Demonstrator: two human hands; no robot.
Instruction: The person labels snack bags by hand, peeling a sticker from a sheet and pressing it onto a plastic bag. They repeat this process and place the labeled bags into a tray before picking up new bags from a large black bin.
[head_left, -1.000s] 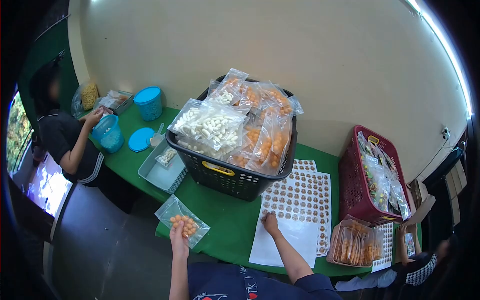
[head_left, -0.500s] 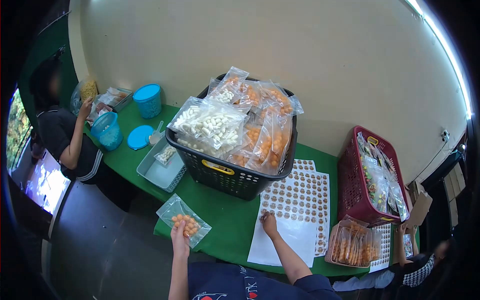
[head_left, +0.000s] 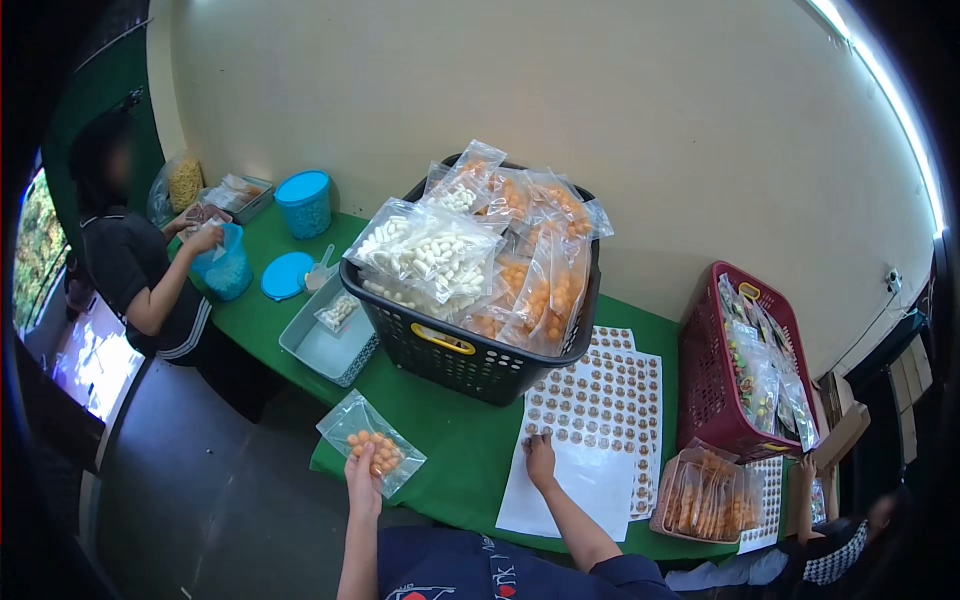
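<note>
My left hand (head_left: 364, 480) grips a clear plastic bag (head_left: 340, 425) with round orange balls (head_left: 375, 452) gathered at its bottom, held just off the table's front edge. Thumb and fingers close on the bag's lower part. My right hand (head_left: 541, 462) rests on a white sheet of round brown stickers (head_left: 590, 400). Its fingers are bent together at the left end of the lowest sticker row; what they pinch, if anything, is too small to make out. Below that row the sheet's backing is bare.
A black basket (head_left: 450, 370) heaped with bagged white and orange snacks stands ahead. To the right are a maroon basket (head_left: 705, 385) and a pink basket (head_left: 690, 530) of orange packs. Leftward sit a grey tray (head_left: 325, 350) and blue tubs (head_left: 303, 205). People work at both ends.
My right fingers have shifted slightly down at the sticker row. My left hand keeps its hold on the bag. The person at left has lowered a hand to the blue tub.
</note>
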